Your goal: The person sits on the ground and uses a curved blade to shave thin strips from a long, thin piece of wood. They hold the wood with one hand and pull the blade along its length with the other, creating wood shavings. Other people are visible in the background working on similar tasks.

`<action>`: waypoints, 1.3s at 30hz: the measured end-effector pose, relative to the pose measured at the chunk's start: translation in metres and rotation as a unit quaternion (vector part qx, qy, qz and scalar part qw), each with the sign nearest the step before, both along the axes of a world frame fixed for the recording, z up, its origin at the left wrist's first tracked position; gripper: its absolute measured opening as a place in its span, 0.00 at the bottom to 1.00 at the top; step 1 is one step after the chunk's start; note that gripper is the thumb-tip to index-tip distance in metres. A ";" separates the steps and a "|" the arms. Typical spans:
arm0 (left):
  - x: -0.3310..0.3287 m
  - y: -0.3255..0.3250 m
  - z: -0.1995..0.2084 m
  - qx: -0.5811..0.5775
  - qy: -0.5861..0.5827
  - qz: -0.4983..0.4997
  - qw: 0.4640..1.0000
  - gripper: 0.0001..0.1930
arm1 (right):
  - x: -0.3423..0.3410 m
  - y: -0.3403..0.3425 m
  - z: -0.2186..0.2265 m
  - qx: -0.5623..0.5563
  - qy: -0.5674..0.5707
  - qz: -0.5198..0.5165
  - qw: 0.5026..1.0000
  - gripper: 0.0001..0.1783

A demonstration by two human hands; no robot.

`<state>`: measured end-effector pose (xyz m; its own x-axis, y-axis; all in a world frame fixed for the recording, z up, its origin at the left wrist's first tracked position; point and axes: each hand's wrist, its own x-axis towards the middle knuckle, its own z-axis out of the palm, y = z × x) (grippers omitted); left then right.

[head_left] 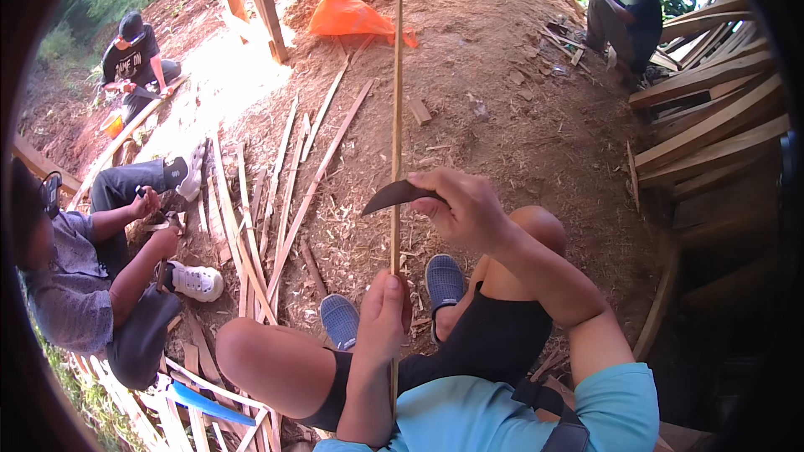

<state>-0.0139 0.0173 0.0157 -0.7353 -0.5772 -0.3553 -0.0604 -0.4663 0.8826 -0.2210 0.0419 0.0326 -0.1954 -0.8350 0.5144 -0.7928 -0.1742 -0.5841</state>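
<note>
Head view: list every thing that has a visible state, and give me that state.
Left hand: closed around the wooden strip.
Right hand: gripping the curved dark blade.
Wooden strip: held lengthwise, running out ahead of the person.
Curved dark blade: crossing the strip, tip pointing left.
Blue slippers: worn.
Orange sheet: crumpled on the ground.
Loose strips: scattered on the dirt.
</note>
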 end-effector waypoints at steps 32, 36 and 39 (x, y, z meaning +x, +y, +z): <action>0.000 -0.013 0.005 0.076 0.019 0.039 0.996 0.11 | 0.015 0.022 0.012 0.107 0.019 0.094 0.990 0.18; 0.003 -0.013 0.002 0.075 0.012 0.042 0.996 0.10 | 0.021 0.019 0.006 0.090 0.031 0.082 0.992 0.19; 0.007 -0.015 0.001 0.064 0.008 0.047 0.997 0.10 | 0.026 0.015 0.004 0.089 0.029 0.083 0.992 0.19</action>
<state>-0.0065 0.0018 0.0169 -0.6864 -0.5938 -0.4198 0.0013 -0.5782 0.8159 -0.1954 0.0572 0.0362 -0.0221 -0.9317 0.3626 -0.7947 -0.2037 -0.5719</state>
